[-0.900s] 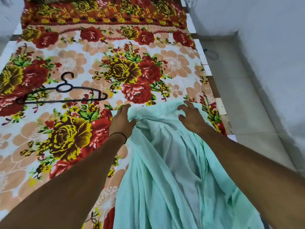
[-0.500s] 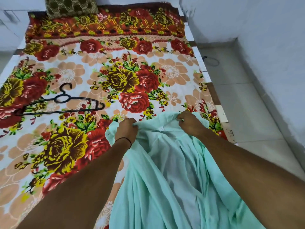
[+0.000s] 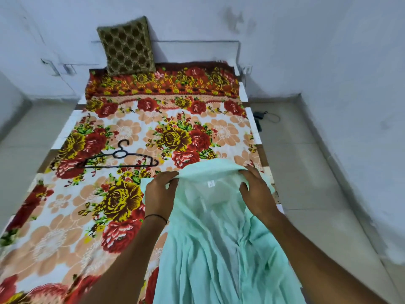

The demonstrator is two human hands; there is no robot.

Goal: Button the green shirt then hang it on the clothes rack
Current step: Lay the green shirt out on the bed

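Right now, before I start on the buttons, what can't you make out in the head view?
Head view only:
1. Buttons and buttonholes: lost in the folds of the green shirt.
2. Shirt hem: cut off by the bottom edge.
3. Clothes rack: outside the frame.
4. White label: print too small to read.
5. Collar ends: covered by the left hand and right hand gripping them.

1 shirt, 1 hanger, 1 cushion

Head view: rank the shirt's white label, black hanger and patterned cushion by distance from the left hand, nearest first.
1. White label: just right of the left hand, inside the green shirt.
2. Black hanger: ahead-left, flat on the bed.
3. Patterned cushion: far end, against the wall.
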